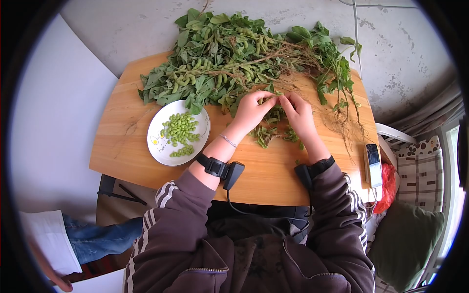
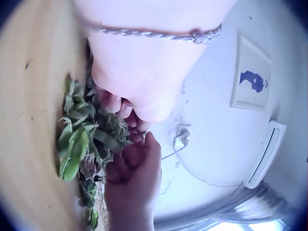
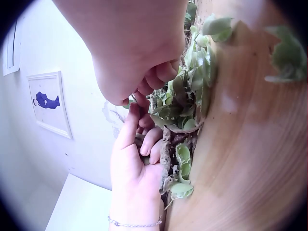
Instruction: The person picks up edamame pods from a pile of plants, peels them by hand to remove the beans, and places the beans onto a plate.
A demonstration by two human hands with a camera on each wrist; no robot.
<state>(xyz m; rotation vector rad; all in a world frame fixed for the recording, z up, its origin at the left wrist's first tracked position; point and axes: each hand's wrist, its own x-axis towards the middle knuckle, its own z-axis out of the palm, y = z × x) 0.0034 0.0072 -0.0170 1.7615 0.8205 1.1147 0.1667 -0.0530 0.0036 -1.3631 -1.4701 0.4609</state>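
Wooden desk (image 1: 264,183) against a scuffed grey wall (image 1: 391,53); heap of uprooted bean plants (image 1: 220,51) along its far side, white plate (image 1: 203,129) of shelled beans (image 1: 181,128) near the left arm, leaf-and-shell litter (image 1: 265,135) under the fingers. Left hand (image 1: 254,110) and right hand (image 1: 300,115) meet tip to tip over the litter; both pinch one small green piece, probably a pod (image 3: 127,103), between thumb and forefinger, other fingers curled in.

Step looks like shelling; best to press along the seam, split it end to end, thumb the beans out instead of squeezing hard enough to crush them; keep the palm cupped below, since strays would get lost in the litter; drop beans on the plate, husks well away from it.

Hard to read: fingertips cover most of the pod, so can't tell if it's split; something greenish sits under the left hand's curled fingers, maybe another pod; a leaf overlaps the plate rim; second person at lower left cut off, only clothing and part of an arm showing.
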